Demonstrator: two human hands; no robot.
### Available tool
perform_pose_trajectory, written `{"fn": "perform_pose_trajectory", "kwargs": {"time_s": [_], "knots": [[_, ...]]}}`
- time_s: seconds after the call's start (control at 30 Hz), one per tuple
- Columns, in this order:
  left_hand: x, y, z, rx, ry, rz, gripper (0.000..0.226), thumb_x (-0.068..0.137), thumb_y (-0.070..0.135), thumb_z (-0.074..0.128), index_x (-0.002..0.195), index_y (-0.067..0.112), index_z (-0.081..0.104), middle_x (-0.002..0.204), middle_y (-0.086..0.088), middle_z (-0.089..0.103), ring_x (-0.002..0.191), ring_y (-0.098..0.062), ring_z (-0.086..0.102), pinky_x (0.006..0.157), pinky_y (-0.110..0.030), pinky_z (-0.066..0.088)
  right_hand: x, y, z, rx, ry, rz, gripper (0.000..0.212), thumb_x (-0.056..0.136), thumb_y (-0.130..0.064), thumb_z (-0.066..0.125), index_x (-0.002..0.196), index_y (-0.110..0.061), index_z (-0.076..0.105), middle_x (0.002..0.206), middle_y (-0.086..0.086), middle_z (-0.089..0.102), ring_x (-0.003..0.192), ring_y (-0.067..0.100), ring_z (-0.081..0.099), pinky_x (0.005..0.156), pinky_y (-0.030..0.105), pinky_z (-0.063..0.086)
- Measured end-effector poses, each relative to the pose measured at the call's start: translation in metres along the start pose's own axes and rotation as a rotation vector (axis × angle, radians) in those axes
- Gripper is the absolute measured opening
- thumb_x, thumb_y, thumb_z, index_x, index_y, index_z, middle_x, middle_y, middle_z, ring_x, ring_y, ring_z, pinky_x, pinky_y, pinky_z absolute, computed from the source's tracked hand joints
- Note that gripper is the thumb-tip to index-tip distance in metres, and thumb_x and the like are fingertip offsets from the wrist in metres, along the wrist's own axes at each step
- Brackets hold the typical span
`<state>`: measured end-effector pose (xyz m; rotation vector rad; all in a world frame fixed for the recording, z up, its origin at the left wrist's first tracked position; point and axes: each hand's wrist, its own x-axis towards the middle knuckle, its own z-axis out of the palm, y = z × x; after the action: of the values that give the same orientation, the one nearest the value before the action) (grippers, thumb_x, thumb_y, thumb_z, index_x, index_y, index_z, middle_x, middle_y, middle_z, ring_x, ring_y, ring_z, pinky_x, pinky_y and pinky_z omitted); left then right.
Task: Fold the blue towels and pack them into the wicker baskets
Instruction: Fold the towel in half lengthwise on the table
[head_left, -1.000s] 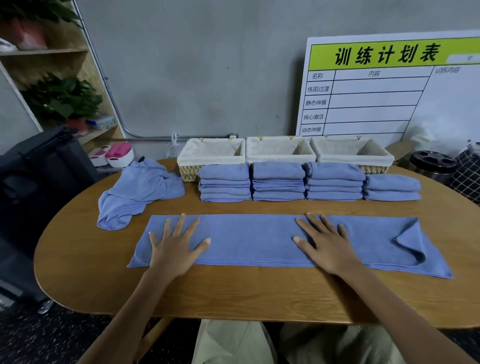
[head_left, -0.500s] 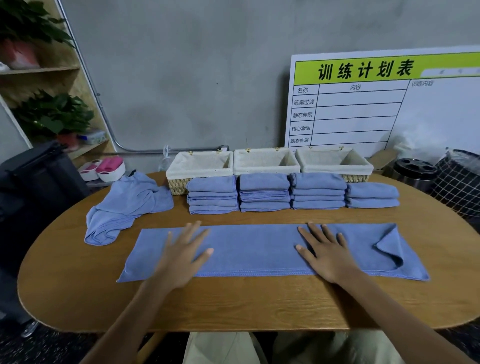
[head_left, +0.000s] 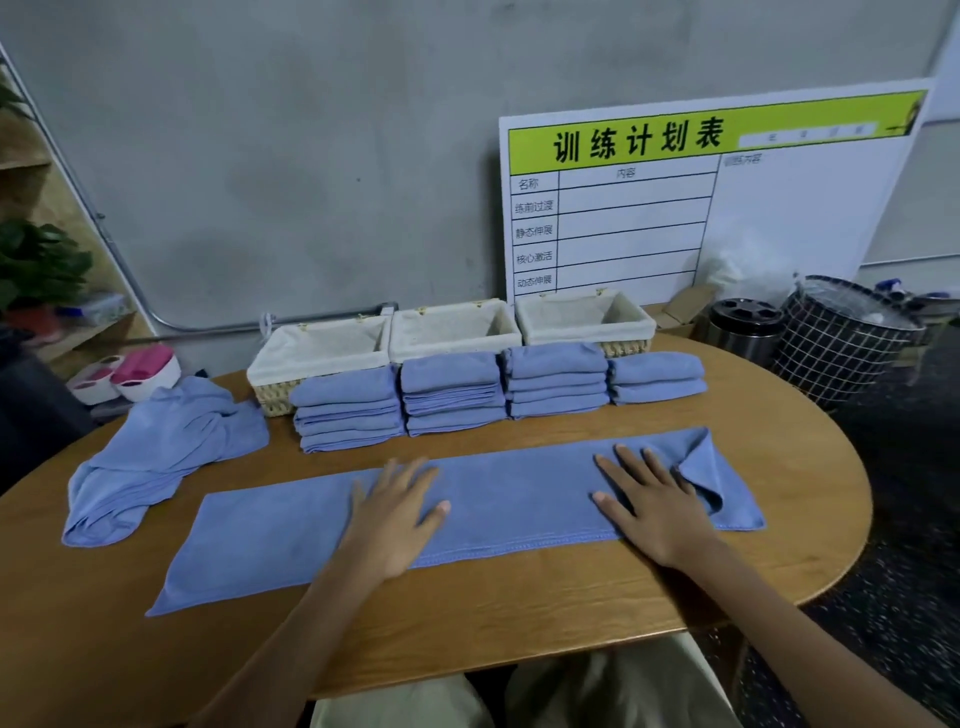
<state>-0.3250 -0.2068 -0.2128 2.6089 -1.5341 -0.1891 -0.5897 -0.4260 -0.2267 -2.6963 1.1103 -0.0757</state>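
A long blue towel (head_left: 493, 509), already folded lengthwise into a strip, was laid flat across the middle of the frame on the oval wooden table (head_left: 519, 613), apparently so that it could be smoothed before the next fold. The left hand (head_left: 395, 512) was pressed on the strip near its centre, fingers straight and spread, nothing gripped. The right hand (head_left: 657, 504) was laid flat further right, fingers likewise straight and spread, just beside a turned-over corner (head_left: 701, 473) at the strip's right end. That flap was judged to need flattening before the strip could be folded neatly; the long left portion of the strip lay free of either hand.

Behind the strip, at centre frame, four stacks of folded towels (head_left: 452, 392) were lined up against three lined wicker baskets (head_left: 322, 345), a placement that appeared meant for easy transfer; the right-most stack was seen to be the shortest. No towel could be seen in any basket, so packing was judged not yet begun. A crumpled heap of unfolded towels (head_left: 156, 457) was left at the left of the frame, within the left hand's reach, presumably awaiting folding.

A white planning board (head_left: 701, 197) with a green header was propped against the grey wall at upper right, with a wire bin (head_left: 841, 338) beside the table below it.
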Motion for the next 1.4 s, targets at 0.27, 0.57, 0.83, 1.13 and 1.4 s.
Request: {"fn": "perform_pose_trajectory", "kwargs": {"time_s": [0.27, 0.57, 0.83, 1.13, 1.4], "knots": [[0.032, 0.076, 0.027, 0.004, -0.074, 0.137, 0.072, 0.089, 0.076, 0.006, 0.156, 0.050, 0.001, 0.164, 0.021, -0.018, 0.152, -0.017, -0.022, 0.120, -0.061, -0.009, -0.012, 0.032, -0.006, 0.027, 0.014, 0.055, 0.069, 0.094, -0.071, 0.016, 0.156, -0.043, 0.009, 0.166, -0.013, -0.005, 0.153, 0.018, -0.008, 0.120, 0.045, 0.015], [0.031, 0.078, 0.026, 0.035, -0.076, 0.112, 0.067, 0.093, 0.073, 0.010, 0.155, 0.052, -0.003, 0.163, 0.020, -0.022, 0.152, -0.019, -0.022, 0.119, -0.063, -0.010, -0.024, 0.072, -0.012, -0.017, 0.064, 0.127, 0.094, 0.076, -0.084, -0.008, 0.157, -0.039, 0.010, 0.167, -0.008, -0.001, 0.153, 0.021, -0.005, 0.122, 0.047, 0.001], [0.047, 0.104, 0.013, -0.058, 0.055, 0.151, 0.061, 0.102, 0.063, 0.026, 0.158, 0.040, 0.017, 0.167, 0.017, 0.001, 0.155, -0.015, -0.006, 0.122, -0.059, 0.000, 0.014, 0.055, -0.029, -0.068, 0.378, 0.128, 0.039, 0.101, -0.049, 0.038, 0.115, -0.024, 0.064, 0.127, 0.001, 0.061, 0.121, 0.027, 0.052, 0.104, 0.046, 0.034], [0.060, 0.122, 0.028, 0.004, -0.069, 0.136, 0.065, 0.101, 0.066, 0.015, 0.158, 0.042, -0.004, 0.164, 0.018, -0.019, 0.152, -0.015, -0.020, 0.121, -0.054, -0.012, 0.036, 0.064, -0.012, -0.013, 0.082, 0.122, 0.062, 0.101, -0.062, 0.016, 0.157, -0.037, 0.012, 0.166, -0.008, 0.005, 0.153, 0.022, -0.002, 0.121, 0.052, 0.003], [0.075, 0.134, 0.017, 0.015, 0.068, 0.179, 0.054, 0.103, 0.058, 0.031, 0.151, 0.032, 0.036, 0.156, 0.005, 0.033, 0.145, -0.021, 0.027, 0.120, -0.050, 0.017, 0.035, 0.105, -0.019, 0.039, 0.300, 0.329, 0.065, 0.097, -0.061, 0.037, 0.145, -0.017, 0.040, 0.151, 0.008, 0.042, 0.141, 0.030, 0.034, 0.115, 0.054, 0.025]]}}
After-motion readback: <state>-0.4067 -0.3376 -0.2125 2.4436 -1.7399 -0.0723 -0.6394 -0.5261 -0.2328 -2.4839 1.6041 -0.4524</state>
